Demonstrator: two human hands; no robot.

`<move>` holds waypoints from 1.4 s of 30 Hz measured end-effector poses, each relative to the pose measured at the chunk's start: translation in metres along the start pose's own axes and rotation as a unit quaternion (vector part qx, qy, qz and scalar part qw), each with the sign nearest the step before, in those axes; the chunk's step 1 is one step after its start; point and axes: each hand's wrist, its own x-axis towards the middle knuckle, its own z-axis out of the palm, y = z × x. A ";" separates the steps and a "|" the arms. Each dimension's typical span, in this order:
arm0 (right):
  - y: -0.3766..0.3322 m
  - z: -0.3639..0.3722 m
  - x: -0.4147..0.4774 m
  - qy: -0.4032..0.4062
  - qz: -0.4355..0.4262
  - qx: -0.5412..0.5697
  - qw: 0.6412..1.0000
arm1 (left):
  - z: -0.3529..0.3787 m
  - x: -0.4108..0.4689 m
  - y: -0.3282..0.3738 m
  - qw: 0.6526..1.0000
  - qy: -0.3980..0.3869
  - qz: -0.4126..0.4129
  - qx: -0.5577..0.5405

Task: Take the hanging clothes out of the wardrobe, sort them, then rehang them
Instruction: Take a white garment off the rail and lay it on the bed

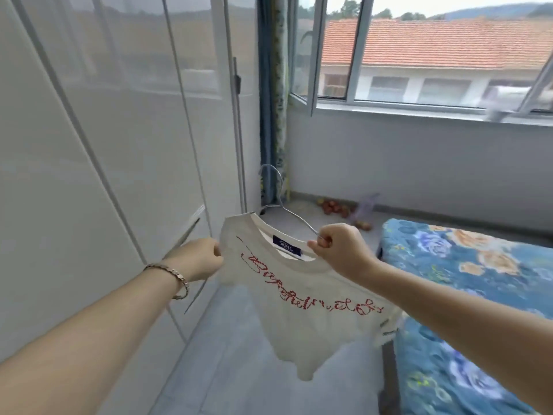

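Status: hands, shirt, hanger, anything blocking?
Left hand pinches white shirt at shoulder. Right hand grips wire hanger at collar. Shirt held midair. Wardrobe doors look closed; bed close right.

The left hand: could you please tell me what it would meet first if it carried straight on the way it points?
The white T-shirt, whose shoulder the left hand pinches; beyond it, probably the wire hanger, though depth is unclear.

two hands: left hand (200,259) and right hand (341,250). one shirt (314,319) between them, one hanger (294,216) by the right hand, one bracelet (176,277) behind the left hand, one bed (478,295) right of the right hand.
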 end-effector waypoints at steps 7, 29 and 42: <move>0.044 -0.045 -0.096 0.140 0.113 -0.077 0.981 | 0.043 0.014 0.094 0.983 -0.023 0.174 0.061; -0.013 -0.187 -0.471 0.432 0.553 -0.186 0.688 | 0.203 -0.211 0.340 0.753 -0.137 0.630 0.133; 0.241 -0.211 -0.703 0.363 0.709 -0.119 0.593 | 0.379 -0.304 0.493 0.760 -0.185 0.583 0.219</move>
